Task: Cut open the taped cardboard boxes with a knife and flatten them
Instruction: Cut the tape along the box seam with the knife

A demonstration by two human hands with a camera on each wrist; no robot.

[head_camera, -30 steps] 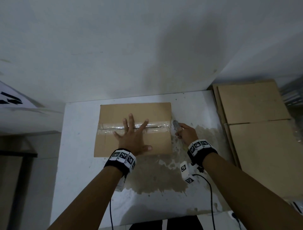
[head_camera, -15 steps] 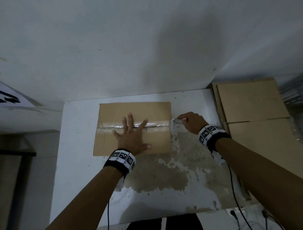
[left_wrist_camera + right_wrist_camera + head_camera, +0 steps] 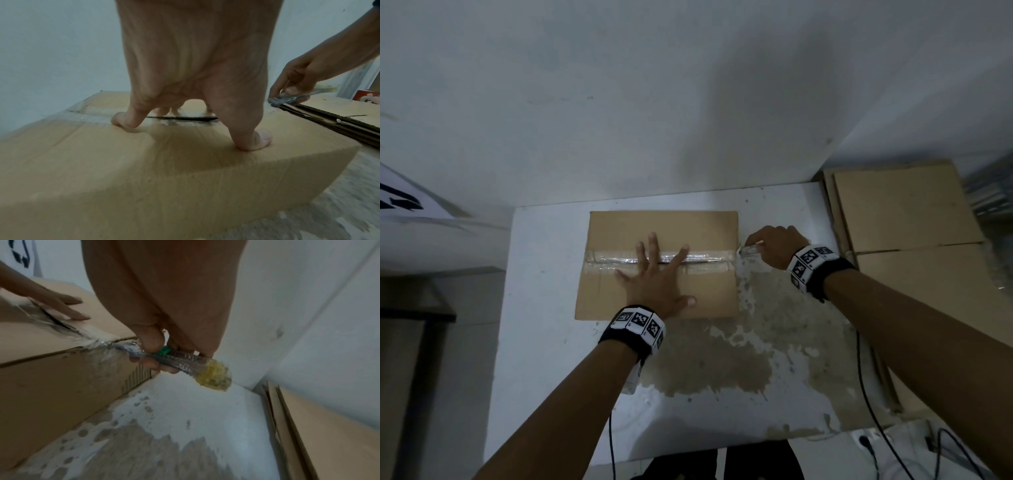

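The cardboard box point(image 3: 661, 236) lies on the counter point(image 3: 544, 308), its tape seam point(image 3: 705, 258) running left to right. The knife point(image 3: 180, 364) meets the seam's right end, the right hand point(image 3: 774, 245) fingers clamped on it; the left hand point(image 3: 657, 284) presses mid-seam, fingers spread

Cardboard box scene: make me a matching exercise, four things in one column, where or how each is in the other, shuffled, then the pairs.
Things:
1. left hand
2. right hand
3. knife
4. flattened cardboard

States:
A. blade at the right end of the taped seam
B. stacked to the right of the table
C. grips the knife
D. pressed flat on top of the box

Pairs: 1-D, 2-C, 3-A, 4-B
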